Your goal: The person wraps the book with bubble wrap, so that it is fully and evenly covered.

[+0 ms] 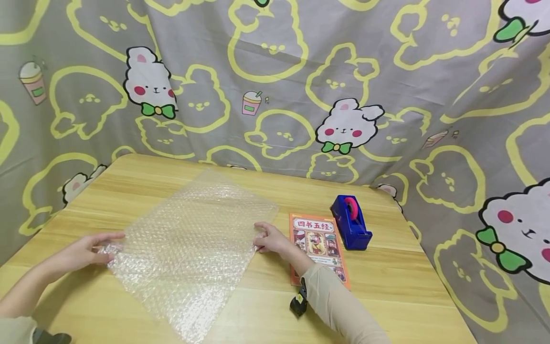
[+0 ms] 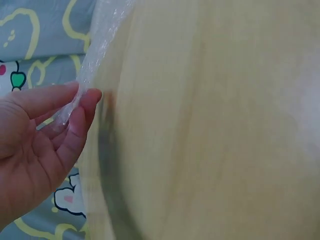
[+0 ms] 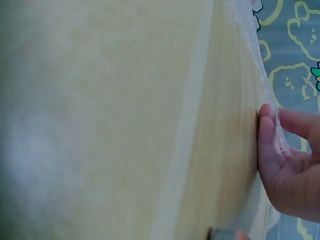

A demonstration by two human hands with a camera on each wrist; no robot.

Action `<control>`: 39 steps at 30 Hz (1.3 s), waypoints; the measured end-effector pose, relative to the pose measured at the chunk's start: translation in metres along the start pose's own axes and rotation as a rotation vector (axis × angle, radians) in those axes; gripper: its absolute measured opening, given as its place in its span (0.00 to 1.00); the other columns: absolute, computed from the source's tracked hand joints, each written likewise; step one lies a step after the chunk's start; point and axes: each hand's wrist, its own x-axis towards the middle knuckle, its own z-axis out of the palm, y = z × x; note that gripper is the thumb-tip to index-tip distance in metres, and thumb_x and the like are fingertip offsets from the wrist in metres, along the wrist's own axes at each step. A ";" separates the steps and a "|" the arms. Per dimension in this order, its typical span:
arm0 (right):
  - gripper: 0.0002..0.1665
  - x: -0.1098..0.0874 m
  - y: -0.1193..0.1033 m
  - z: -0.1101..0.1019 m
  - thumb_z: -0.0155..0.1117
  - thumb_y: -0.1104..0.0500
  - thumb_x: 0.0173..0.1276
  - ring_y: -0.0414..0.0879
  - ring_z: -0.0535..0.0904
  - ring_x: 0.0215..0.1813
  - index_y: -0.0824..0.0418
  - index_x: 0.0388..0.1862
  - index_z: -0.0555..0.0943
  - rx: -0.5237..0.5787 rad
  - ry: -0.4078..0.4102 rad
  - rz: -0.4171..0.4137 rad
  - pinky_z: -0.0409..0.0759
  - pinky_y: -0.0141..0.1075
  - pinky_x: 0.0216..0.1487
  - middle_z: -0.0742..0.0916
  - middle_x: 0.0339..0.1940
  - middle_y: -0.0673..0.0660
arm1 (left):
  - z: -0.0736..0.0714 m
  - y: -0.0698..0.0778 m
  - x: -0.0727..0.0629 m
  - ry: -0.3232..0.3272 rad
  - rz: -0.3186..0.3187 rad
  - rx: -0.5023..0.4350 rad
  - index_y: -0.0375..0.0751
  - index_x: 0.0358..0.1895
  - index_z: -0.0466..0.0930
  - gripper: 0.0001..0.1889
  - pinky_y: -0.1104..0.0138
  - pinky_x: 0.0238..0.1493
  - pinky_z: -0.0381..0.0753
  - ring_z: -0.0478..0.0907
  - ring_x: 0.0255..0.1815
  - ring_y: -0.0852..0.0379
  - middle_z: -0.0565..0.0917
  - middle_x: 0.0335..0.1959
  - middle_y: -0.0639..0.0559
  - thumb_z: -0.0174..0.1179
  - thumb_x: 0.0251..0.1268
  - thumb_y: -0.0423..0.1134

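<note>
A clear sheet of bubble wrap (image 1: pixel 193 234) is spread cornerwise over the wooden table, one corner toward the wearer. At its left side my left hand (image 1: pixel 83 253) pinches the edge between thumb and fingers; in the left wrist view the left hand (image 2: pixel 45 135) has the film bunched in its fingertips. On the opposite side my right hand (image 1: pixel 270 239) pinches the other edge, and the right wrist view shows the right hand (image 3: pixel 290 160) with film between thumb and fingers. Just beyond that hand lies an orange book (image 1: pixel 315 239), partly covered by the right forearm.
A blue tape dispenser (image 1: pixel 350 222) with a red roll stands right of the book. The wooden table (image 1: pixel 399 282) ends at a hanging grey curtain (image 1: pixel 275 95) with rabbit prints. A black strap piece (image 1: pixel 298 303) hangs at the right wrist.
</note>
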 end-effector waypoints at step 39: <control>0.34 -0.018 0.004 -0.021 0.58 0.59 0.65 0.46 0.75 0.23 0.65 0.68 0.59 -0.309 -0.006 -0.219 0.75 0.33 0.24 0.78 0.25 0.54 | 0.038 0.047 0.028 0.195 0.073 0.261 0.26 0.64 0.57 0.31 0.68 0.29 0.72 0.70 0.36 0.61 0.72 0.47 0.32 0.57 0.61 0.35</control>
